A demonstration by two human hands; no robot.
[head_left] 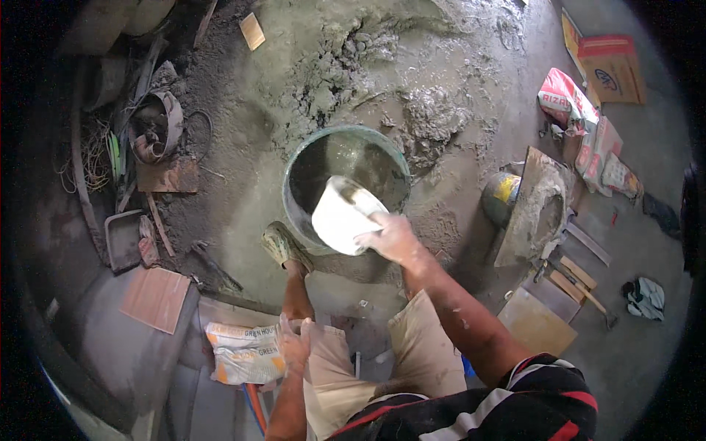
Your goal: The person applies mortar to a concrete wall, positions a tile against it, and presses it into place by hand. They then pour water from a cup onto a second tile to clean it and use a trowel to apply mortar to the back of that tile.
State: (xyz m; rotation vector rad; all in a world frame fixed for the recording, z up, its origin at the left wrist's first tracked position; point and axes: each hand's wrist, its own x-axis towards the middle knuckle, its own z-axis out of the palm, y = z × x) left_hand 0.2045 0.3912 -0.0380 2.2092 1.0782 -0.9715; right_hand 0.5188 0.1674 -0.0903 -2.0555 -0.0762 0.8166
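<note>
My right hand (391, 239) grips the rim and side of a white plastic pail (342, 226). The pail is tilted over the near part of a large round tub (293, 200), whose greenish rim shows around it. Murky grey liquid seems to lie in the tub, though the pail covers part of it. By my left knee, my left hand (296, 347) is held with its fingers stretched and nothing in it. Next to that hand lies a white and orange printed bag (243, 354).
Wet grey mortar (441, 114) spreads beyond the tub. At the right are a mortar-caked board (540, 209), a hammer (597, 305), torn cement bags (570, 99) and a cardboard box (610, 70). A tile (156, 298), a tray (123, 239) and scrap lie at the left.
</note>
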